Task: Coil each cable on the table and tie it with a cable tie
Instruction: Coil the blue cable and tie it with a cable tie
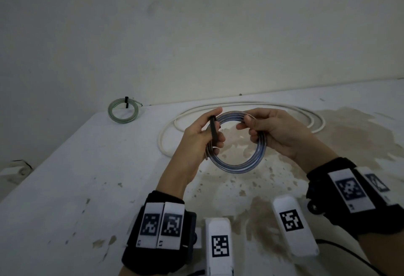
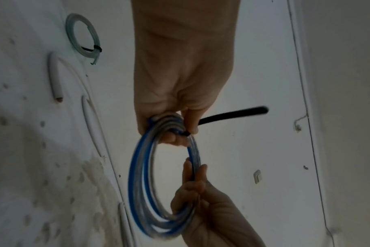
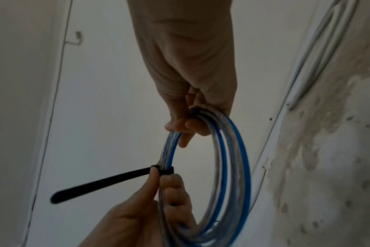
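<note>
I hold a coil of clear cable with a blue stripe [image 1: 238, 166] above the table, one hand on each side. My left hand [image 1: 203, 133] grips the coil's left side and pinches the black cable tie [image 1: 213, 129] that wraps the strands there; the tie's long tail [image 3: 99, 183] sticks out free. My right hand [image 1: 269, 131] grips the coil's right side, fingers curled round the strands [image 3: 201, 127]. In the left wrist view the tie [image 2: 232, 114] points away from the coil [image 2: 144, 175].
A loose white cable [image 1: 240, 106] lies in wide loops on the stained white table [image 1: 87, 177] behind my hands. A greenish coil [image 1: 123, 111] tied with a black tie sits at the table's far left corner. White tagged blocks [image 1: 219, 245] stand near the front edge.
</note>
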